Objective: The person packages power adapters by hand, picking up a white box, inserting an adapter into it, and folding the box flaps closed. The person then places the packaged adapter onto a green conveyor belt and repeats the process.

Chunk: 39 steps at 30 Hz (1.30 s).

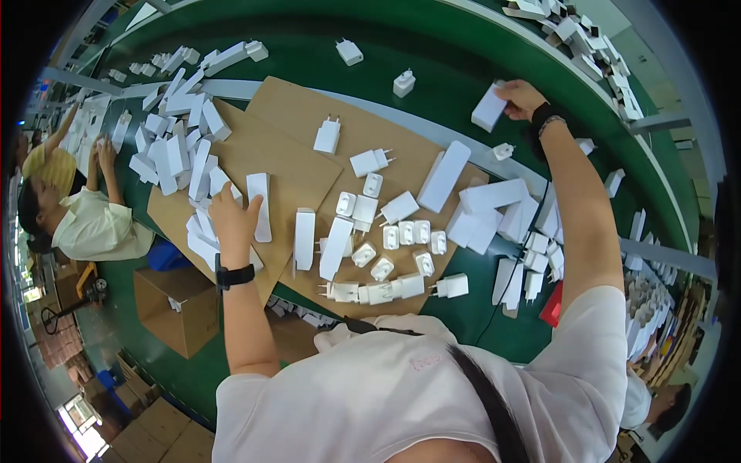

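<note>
One white box (486, 109) in the right hand (523, 99): fingers closed round its far upper end, narrow grip, box slanted over the green strip (309, 55) behind the grey rail (421, 127). Dark band (546, 116) on that wrist. Left hand (234, 219): thumb and fingers spread, wide grip, at the right edge of the box pile (177, 154); thumb by a slim box (259, 207) lying on cardboard, contact can't be told. Black watch (235, 276) on that wrist.

Between the hands: overlapping cardboard sheets (266, 147) on the green desk (472, 270). On them, loose white chargers (364, 212), most bunched near the body, some showing prongs, a few lying in a row at the near edge. Two narrow boxes (304, 241) just left of the bunch; a long box (445, 176) up right of it.

Right side: more boxes (492, 196) overlapping, further chargers beside them, black cable (507, 287) across the desk, red item (551, 305) near the right sleeve. One charger (502, 151) just below the held box; two others farther off on the green strip.

Lower left: open brown carton (176, 312). Beyond it, a co-worker in a pale shirt (108, 224), hands at the desk line.
</note>
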Motion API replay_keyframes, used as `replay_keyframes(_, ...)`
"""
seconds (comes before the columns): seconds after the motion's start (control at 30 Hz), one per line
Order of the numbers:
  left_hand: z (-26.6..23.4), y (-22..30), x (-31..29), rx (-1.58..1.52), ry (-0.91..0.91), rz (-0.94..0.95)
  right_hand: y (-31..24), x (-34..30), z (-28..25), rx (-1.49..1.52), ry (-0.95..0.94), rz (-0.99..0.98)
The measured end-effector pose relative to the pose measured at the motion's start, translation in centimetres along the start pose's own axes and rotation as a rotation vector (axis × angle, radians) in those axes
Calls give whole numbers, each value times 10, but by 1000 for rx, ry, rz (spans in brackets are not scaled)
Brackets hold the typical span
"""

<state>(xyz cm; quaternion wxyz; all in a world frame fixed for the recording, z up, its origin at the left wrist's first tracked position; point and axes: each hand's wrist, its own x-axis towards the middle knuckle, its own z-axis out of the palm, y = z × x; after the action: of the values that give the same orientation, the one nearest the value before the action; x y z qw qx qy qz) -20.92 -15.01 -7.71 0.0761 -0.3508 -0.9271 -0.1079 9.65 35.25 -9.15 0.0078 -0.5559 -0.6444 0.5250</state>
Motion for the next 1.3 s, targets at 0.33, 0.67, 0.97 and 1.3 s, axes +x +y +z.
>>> replay_keyframes(0.33,24,7,17,-48,-394,-241,-79,9,161,-720,80,-427)
replay_keyframes(0.67,-75,84,2,-1972,-225,-435,-115,-118,121,-63,-254,-593)
replay_keyframes(0.97,-61,151,-41,-2558,-774,-331,-58,-343,86,472,-281,-528)
replay_keyframes(1.3,-79,207,-74,-2161,-790,-8,4,-365,74,269,115,-644)
